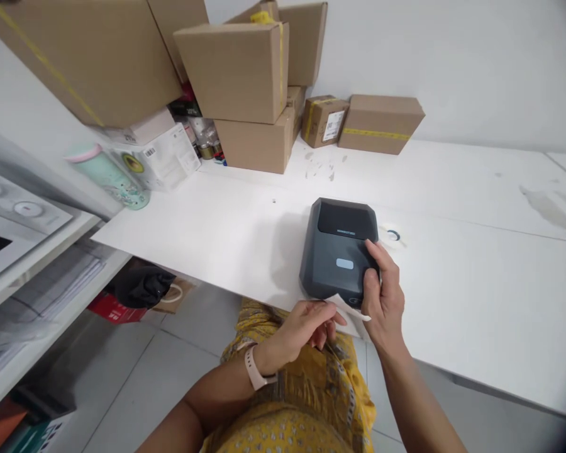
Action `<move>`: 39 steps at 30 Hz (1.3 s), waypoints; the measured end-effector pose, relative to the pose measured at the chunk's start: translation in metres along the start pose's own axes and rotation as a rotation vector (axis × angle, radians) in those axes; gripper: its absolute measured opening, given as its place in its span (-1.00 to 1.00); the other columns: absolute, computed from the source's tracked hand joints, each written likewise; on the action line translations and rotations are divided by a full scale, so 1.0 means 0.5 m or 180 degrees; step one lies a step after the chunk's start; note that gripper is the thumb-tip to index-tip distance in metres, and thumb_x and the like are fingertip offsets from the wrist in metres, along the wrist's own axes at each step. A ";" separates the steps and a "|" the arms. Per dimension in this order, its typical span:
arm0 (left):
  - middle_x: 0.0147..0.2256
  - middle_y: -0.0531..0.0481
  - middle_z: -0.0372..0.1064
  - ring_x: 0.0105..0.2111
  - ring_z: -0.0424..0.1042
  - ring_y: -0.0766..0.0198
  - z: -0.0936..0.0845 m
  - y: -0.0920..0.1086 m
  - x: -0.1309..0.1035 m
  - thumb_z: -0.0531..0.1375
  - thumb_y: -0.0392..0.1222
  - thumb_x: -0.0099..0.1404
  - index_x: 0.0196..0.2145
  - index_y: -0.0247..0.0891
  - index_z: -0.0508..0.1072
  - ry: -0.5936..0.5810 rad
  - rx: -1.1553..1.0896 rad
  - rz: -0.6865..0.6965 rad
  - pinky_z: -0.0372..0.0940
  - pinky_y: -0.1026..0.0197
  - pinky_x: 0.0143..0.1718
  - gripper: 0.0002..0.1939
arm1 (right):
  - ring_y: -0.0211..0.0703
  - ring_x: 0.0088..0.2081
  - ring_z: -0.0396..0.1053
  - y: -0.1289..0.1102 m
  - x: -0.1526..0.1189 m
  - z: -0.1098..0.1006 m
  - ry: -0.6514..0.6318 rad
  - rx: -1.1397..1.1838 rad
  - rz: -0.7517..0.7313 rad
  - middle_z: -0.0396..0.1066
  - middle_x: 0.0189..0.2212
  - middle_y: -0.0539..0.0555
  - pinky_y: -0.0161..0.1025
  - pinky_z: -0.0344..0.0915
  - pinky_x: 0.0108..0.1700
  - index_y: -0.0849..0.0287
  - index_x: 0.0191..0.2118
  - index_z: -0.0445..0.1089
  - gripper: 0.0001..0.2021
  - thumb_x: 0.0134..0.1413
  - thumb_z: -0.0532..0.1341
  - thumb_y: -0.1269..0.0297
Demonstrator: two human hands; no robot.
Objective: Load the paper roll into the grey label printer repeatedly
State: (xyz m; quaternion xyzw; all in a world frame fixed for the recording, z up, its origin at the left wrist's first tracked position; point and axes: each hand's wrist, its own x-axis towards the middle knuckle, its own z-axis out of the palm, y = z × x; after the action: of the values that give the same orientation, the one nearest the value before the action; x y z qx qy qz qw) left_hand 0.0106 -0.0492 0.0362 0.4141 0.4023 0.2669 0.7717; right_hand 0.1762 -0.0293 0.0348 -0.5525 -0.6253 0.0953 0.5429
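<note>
A dark grey label printer (342, 251) sits near the front edge of the white table, a small light button in its top. My right hand (384, 299) is closed on the printer's right side, with fingertips on its top edge. A white strip of label paper (346, 308) sticks out at the printer's front. At that strip is my left hand (311, 324), its fingers curled beneath and against the paper; the exact pinch is partly hidden. Just right of the printer lies a small white label roll (392, 235) with a dark core, partly behind it.
Cardboard boxes (236, 75) are stacked at the back left, and smaller cartons (380, 123) stand against the wall. A mint tumbler (113, 176) leans at the left beside a white box (170, 157). A shelf (51, 314) with papers flanks the table's left end.
</note>
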 end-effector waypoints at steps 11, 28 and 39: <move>-0.56 0.05 0.34 -0.67 0.21 0.44 0.015 -0.020 0.014 0.16 0.45 0.11 -0.45 -0.32 0.43 -0.0096 -0.0361 -0.0291 0.03 0.30 -0.64 -0.33 | 0.00 0.32 0.21 0.005 -0.001 0.006 0.0177 -0.0071 -0.0187 0.40 0.19 0.15 0.21 0.17 0.33 0.03 0.23 0.34 -0.62 0.40 0.00 0.31; -0.59 0.04 0.28 -0.57 0.27 0.33 -0.017 -0.034 -0.007 0.00 0.41 0.32 -0.49 -0.27 0.43 0.0175 0.0616 0.0353 0.17 0.24 -0.48 -0.33 | 0.13 0.34 0.16 0.046 0.001 -0.025 -0.0455 -0.0520 -0.1020 0.31 0.26 0.14 0.24 0.18 0.26 0.01 0.16 0.41 -0.62 0.38 -0.01 0.29; 0.06 -0.15 0.42 0.06 0.41 0.14 -0.070 -0.008 0.024 0.01 0.01 0.50 0.06 -0.19 0.45 0.2076 0.1282 0.2449 0.30 0.07 0.13 -0.63 | 0.09 0.32 0.21 0.011 0.042 -0.039 -0.0769 -0.1228 -0.1199 0.46 0.16 0.01 0.31 -0.29 0.41 -0.02 -0.05 0.45 -0.84 0.31 0.18 0.26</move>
State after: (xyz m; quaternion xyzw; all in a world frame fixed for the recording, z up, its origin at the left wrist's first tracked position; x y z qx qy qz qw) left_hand -0.0123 -0.0272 0.0164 0.5668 0.4834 0.5624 0.3587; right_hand 0.1989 -0.0201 0.0506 -0.5044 -0.7835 -0.0627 0.3576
